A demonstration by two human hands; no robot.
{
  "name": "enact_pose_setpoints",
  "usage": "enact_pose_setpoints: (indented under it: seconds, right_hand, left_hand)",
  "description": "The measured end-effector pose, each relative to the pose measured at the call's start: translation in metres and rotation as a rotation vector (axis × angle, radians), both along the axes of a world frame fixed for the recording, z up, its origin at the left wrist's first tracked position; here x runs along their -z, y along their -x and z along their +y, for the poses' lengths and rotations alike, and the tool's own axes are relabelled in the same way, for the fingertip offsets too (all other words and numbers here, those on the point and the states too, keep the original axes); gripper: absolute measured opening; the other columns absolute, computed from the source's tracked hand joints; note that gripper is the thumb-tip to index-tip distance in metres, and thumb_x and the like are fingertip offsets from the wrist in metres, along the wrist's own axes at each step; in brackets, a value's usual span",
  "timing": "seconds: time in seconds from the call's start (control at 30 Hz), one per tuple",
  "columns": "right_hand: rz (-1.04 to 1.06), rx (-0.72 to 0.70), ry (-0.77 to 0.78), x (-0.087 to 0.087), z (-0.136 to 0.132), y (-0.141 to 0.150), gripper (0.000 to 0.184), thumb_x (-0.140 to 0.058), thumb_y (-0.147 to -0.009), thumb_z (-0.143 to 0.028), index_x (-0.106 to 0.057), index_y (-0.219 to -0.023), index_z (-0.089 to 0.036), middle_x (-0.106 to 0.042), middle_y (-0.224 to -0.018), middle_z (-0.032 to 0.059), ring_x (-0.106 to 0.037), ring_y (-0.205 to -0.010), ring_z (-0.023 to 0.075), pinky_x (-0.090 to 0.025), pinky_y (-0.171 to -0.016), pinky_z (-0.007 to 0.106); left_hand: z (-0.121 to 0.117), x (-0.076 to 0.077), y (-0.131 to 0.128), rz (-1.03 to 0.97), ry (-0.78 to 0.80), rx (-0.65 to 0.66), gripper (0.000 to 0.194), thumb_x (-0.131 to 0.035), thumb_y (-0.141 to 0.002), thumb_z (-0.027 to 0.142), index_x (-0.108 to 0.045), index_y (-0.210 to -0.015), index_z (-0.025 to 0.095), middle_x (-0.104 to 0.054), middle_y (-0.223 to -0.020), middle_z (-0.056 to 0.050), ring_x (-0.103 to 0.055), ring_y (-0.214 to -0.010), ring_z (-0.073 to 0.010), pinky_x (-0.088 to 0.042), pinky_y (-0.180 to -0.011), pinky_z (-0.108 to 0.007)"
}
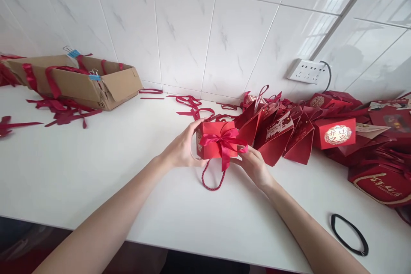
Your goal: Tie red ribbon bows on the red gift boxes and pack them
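Observation:
Between my two hands is a small red gift box [210, 129] with a shiny red ribbon bow [224, 139] tied on the side facing me. My left hand [185, 147] grips the box's left side, thumb and fingers curved round its edges. On the right, my right hand [253, 163] holds the lower right corner, close to a ribbon tail; part of its fingers is hidden behind the box. A twisted dark red cord handle [212, 189] hangs in a loop below the box, over the white table [154, 209].
At the back left stands a cardboard box [86, 87] with red ribbons draped over its edges. Loose ribbons [188, 102] lie along the wall. Many red gift boxes [272, 132] crowd the right side. A black band [349, 234] lies front right; a power strip [308, 72] is on the wall.

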State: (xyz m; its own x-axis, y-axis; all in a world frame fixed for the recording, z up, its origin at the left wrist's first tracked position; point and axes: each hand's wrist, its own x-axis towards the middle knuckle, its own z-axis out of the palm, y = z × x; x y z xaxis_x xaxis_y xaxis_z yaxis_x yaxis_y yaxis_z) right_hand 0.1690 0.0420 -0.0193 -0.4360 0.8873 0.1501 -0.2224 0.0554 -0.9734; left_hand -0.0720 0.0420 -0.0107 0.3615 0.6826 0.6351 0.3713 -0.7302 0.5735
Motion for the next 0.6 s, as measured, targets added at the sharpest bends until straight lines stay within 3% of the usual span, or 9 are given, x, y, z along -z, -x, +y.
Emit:
enact_pose_setpoints:
  seconds: [0.2, 0.6]
  right_hand:
    - [-0.008, -0.003, -0.132, -0.0039, -0.0031, -0.004, 0.022, -0.057, -0.085, -0.036, -0.068, -0.1, -0.025, -0.066, -0.112, 0.0034, -0.06, -0.104, 0.023, -0.048, -0.095, 0.045]
    - [-0.033, 0.015, -0.164, -0.0062, -0.0042, -0.0059, 0.023, -0.057, -0.087, -0.039, -0.068, -0.105, -0.028, -0.065, -0.103, 0.002, -0.06, -0.096, 0.0194, -0.049, -0.091, 0.04]
  left_hand:
    - [0.0048, 0.0055, -0.0021, -0.096, -0.18, 0.036, 0.096, -0.076, -0.06, 0.027, -0.022, -0.139, 0.021, -0.037, -0.131, -0.017, -0.046, -0.12, -0.0329, -0.044, -0.101, -0.05]
    - [0.0054, 0.0068, -0.0029, -0.112, -0.216, 0.065, 0.096, -0.075, -0.061, 0.027, -0.021, -0.14, 0.023, -0.037, -0.13, -0.015, -0.048, -0.118, -0.0317, -0.045, -0.1, -0.05]
